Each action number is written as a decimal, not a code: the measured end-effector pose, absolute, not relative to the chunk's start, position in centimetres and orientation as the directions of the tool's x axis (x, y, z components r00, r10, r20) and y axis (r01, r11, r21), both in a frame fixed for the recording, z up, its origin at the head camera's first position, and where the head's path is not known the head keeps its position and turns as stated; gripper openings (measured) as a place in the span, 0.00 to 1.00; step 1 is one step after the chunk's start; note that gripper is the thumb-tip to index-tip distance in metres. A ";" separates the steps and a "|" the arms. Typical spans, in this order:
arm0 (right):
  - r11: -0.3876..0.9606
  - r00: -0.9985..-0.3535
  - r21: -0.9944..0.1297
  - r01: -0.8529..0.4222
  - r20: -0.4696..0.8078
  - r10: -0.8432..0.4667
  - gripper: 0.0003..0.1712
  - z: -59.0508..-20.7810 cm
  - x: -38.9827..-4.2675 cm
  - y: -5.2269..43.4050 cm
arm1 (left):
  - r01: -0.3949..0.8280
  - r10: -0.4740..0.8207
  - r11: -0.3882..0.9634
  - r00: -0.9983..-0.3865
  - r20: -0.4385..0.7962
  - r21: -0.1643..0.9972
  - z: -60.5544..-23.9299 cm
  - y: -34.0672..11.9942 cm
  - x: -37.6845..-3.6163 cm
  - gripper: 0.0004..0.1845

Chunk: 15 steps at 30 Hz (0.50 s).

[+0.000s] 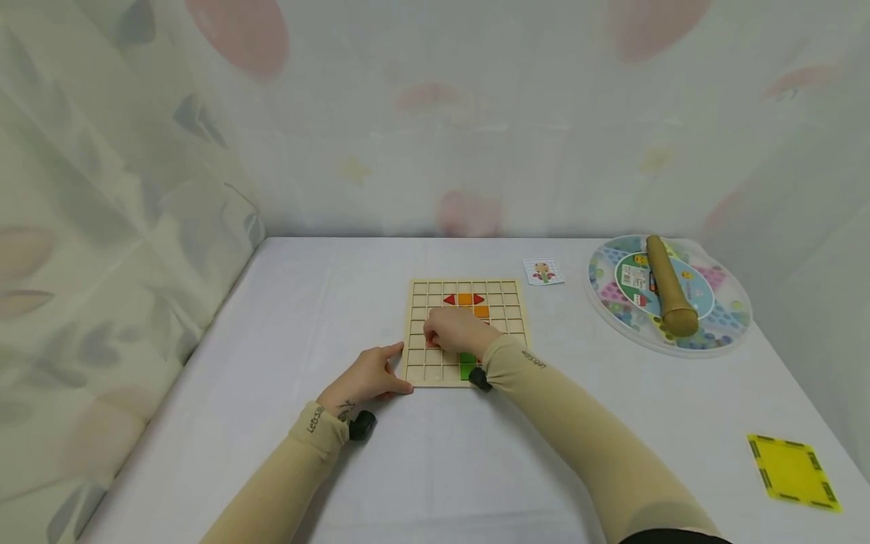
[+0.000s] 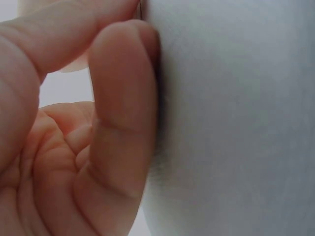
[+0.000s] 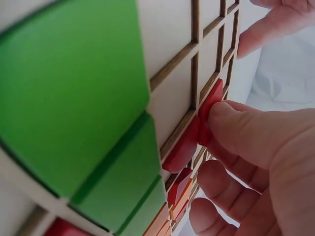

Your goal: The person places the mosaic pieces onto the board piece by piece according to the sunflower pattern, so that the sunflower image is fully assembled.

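Note:
A wooden grid board [image 1: 510, 302] lies on the white table, partly filled with red, orange and green pieces. My right hand [image 1: 458, 331] reaches over its middle, hiding some cells. In the right wrist view, thumb and forefinger pinch a red tile [image 3: 211, 105] right at the grid, beside another red tile [image 3: 181, 145]. Large green tiles [image 3: 74, 93] fill the near cells there. My left hand [image 1: 365, 373] is at the board's near left corner, forefinger along the left edge and thumb at the corner. In the left wrist view, its fingers [image 2: 123, 113] lie against the pale surface.
A small picture card [image 1: 543, 272] lies behind the board's right corner. Farther right, a round patterned pack [image 1: 612, 264] has a brown wooden stick [image 1: 669, 287] with a wider end on it. A yellow square [image 1: 794, 472] lies near the right edge. Patterned curtains stand around the table.

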State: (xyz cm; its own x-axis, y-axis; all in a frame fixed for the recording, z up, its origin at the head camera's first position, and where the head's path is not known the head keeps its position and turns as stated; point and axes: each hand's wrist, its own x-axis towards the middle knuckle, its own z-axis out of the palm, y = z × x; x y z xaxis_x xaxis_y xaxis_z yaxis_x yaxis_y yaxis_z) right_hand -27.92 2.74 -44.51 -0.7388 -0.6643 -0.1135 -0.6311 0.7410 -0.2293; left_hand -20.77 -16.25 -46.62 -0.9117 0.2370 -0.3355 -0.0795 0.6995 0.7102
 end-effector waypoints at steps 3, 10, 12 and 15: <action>0.742 -0.737 -0.209 -0.637 -0.119 -0.665 0.07 -44.6 -27.8 2.8 | -0.085 0.231 0.702 -0.912 -0.340 0.707 -46.6 -16.2 -20.8 0.50; 0.768 -0.781 -0.276 -0.578 -0.085 -0.618 0.08 -43.8 -27.6 3.5 | -0.062 0.235 0.720 -0.915 -0.327 0.692 -46.3 -16.1 -20.7 0.50; 0.782 -0.795 -0.276 -0.559 -0.087 -0.600 0.08 -43.5 -27.6 3.8 | -0.065 0.234 0.719 -0.915 -0.329 0.692 -46.2 -16.1 -20.7 0.50; 0.802 -0.805 -0.257 -0.539 -0.122 -0.581 0.06 -43.3 -27.6 4.1 | -0.071 0.228 0.720 -0.915 -0.332 0.690 -46.2 -16.1 -20.7 0.50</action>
